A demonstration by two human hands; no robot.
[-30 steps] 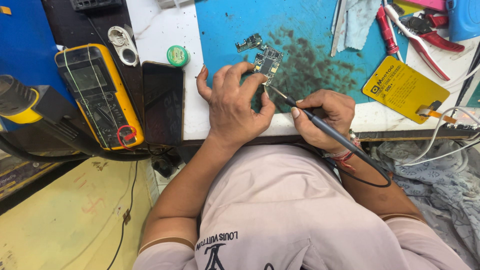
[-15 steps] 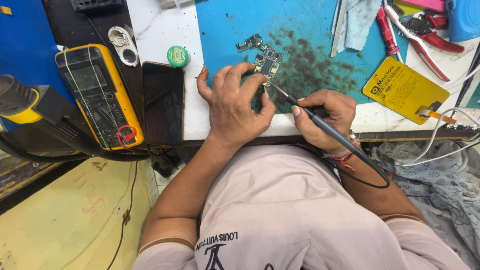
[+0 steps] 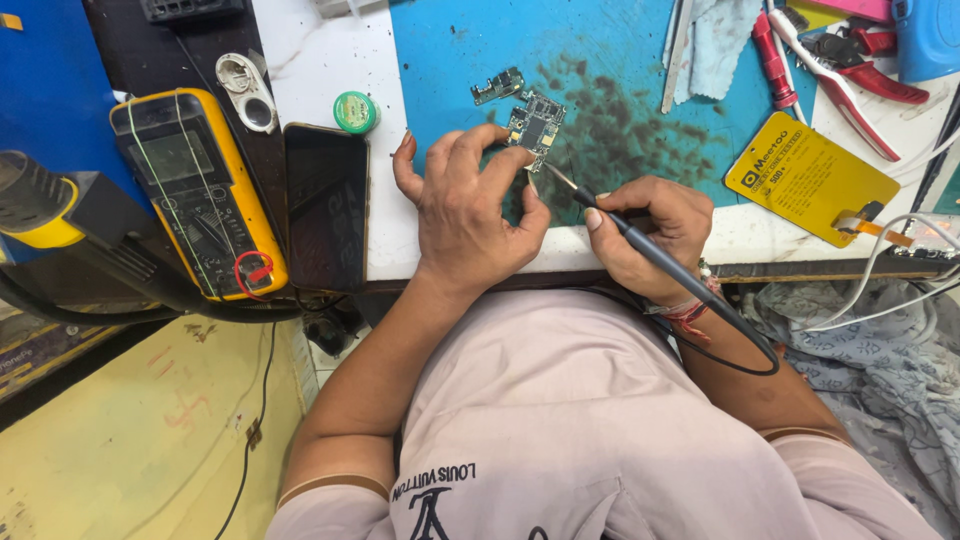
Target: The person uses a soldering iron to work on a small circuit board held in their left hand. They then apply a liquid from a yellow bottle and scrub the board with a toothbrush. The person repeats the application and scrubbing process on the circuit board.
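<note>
A small phone circuit board [image 3: 537, 126] lies on the stained blue work mat [image 3: 600, 60]. My left hand [image 3: 470, 205] rests on the mat with its fingertips pressing the board's near edge. In my right hand [image 3: 650, 225] I grip a slim black soldering iron [image 3: 640, 240] like a pen; its metal tip touches the board's lower right edge. The iron's cable runs back over my right wrist. A loose metal shield piece [image 3: 497, 86] sits just beyond the board.
A yellow multimeter [image 3: 195, 190] and a dark phone [image 3: 326, 205] lie at the left. A green round tin [image 3: 354, 111] stands near them. Red-handled pliers [image 3: 840, 60], a yellow card [image 3: 810, 175], tweezers [image 3: 678, 50] and a cloth [image 3: 725, 40] lie at the right.
</note>
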